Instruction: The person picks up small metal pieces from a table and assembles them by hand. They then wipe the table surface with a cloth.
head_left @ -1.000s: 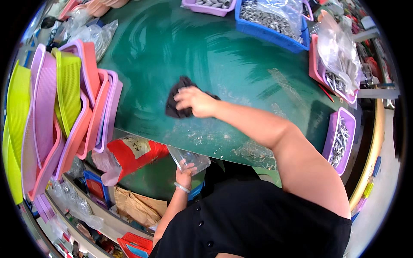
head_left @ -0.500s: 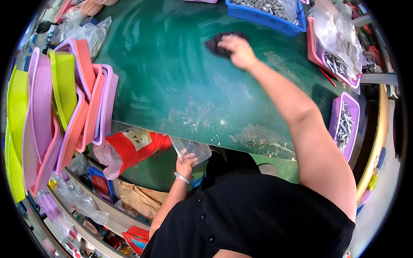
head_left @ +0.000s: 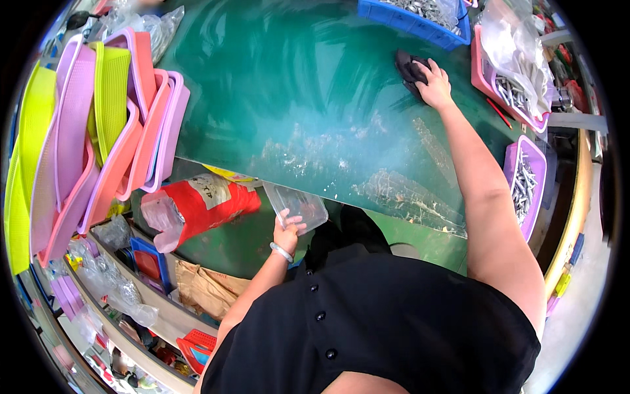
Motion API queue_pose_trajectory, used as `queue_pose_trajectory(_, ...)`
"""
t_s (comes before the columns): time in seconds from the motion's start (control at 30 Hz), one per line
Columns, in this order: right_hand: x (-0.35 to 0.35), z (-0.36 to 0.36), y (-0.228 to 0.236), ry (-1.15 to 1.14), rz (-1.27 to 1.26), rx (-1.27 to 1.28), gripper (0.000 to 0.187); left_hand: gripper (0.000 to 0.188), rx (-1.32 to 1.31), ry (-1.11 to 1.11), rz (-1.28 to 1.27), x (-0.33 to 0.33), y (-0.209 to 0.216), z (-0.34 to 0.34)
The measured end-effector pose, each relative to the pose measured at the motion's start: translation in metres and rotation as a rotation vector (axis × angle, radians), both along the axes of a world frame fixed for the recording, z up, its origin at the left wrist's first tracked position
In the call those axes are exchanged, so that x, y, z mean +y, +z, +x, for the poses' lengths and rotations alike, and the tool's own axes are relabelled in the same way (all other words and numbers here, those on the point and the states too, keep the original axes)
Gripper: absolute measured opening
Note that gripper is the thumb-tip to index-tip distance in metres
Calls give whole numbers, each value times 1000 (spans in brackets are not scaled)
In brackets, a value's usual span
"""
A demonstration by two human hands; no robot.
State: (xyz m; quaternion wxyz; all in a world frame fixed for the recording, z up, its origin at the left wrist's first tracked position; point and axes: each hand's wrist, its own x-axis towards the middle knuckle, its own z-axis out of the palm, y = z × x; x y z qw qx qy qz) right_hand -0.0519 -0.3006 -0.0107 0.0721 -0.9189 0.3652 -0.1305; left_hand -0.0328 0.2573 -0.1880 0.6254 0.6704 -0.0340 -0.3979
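Note:
My right hand (head_left: 433, 82) presses a crumpled dark cloth (head_left: 408, 68) onto the green tabletop (head_left: 289, 85), toward the far right near a blue crate. The tabletop carries pale smears, and worn, whitish scuffed patches lie along its near edge. Down at that edge, my left hand (head_left: 287, 230) grips a clear plastic container (head_left: 303, 209), holding it just below the table's rim. Its fingers curl over the container's side. A red and clear plastic sack (head_left: 203, 205) lies to the left of that hand, under the table edge.
Stacked purple, pink and lime baskets (head_left: 98, 125) stand at the left. A blue crate (head_left: 420, 25) of metal parts sits at the far edge. On the right are a pink bin (head_left: 482, 62), a red pencil (head_left: 499, 113) and a purple basket (head_left: 539, 164) of metal pieces.
My right hand has swept the dark cloth to the right across the tabletop. My left hand keeps its hold on the clear container, and the view has shifted slightly.

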Motion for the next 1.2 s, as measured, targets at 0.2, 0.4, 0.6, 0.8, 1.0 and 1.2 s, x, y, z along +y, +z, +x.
queue_pose_trajectory(0.2, 22, 0, -31, 80, -56, -83, 47, 55, 41, 62, -40, 1, 9, -4)
queue_pose_trajectory(0.4, 161, 9, -11, 325, 49, -218, 50, 54, 80, 94, -28, -15, 29, -3)
queue_pose_trajectory(0.6, 274, 9, 2, 454, 267, -199, 54, 54, 195, 137, 36, -42, 92, 3)
queue_pose_trajectory(0.8, 293, 15, 2, 526, 389, -307, 54, 50, 372, 311, 24, -63, 101, -2)
queue_pose_trajectory(1.0, 201, 98, 5, 379, 236, -487, 39, 49, 144, 197, -100, -65, 56, -17)
queue_pose_trajectory(1.2, 198, 127, -15, 518, 69, -258, 43, 49, 461, 476, -48, -95, 118, -11)
